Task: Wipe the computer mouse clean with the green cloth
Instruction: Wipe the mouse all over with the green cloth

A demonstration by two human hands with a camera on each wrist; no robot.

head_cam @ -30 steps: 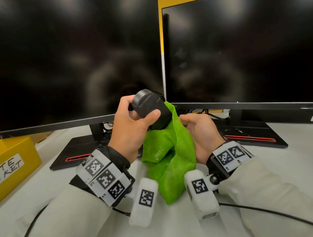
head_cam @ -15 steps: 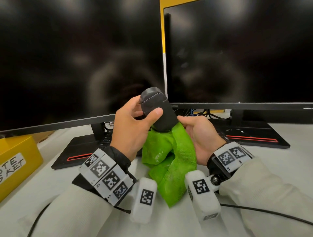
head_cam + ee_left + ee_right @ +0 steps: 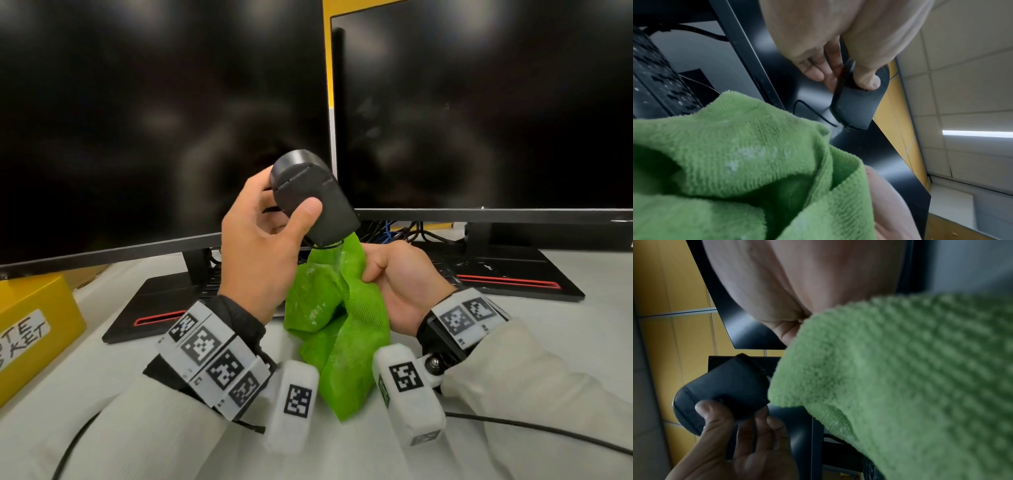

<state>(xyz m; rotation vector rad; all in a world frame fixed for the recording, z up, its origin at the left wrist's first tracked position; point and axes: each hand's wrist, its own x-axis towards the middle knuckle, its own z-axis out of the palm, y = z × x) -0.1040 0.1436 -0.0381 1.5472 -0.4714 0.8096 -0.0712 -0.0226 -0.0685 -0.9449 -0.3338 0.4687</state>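
My left hand [image 3: 260, 253] holds a black computer mouse [image 3: 311, 197] in the air in front of the monitors, thumb on its near face and fingers behind it. The mouse [image 3: 857, 104] tilts with its lower end toward the cloth, and a thin black cable leaves that end. My right hand [image 3: 397, 284] grips the bunched green cloth [image 3: 339, 318], which hangs down toward the desk. The top tip of the cloth [image 3: 890, 378] sits just under the lower end of the mouse [image 3: 723, 386]; whether they touch is unclear. White smudges mark the cloth [image 3: 748, 162].
Two dark monitors [image 3: 479, 102] stand close behind the hands on black bases with red stripes [image 3: 513, 281]. A yellow box [image 3: 30, 329] with a white label sits at the left on the white desk [image 3: 582, 342]. Cables run behind the bases and across the near desk.
My left hand has lifted the mouse and turned it, so it now stands clear above the cloth. The cloth has slid down off the mouse with my right hand.
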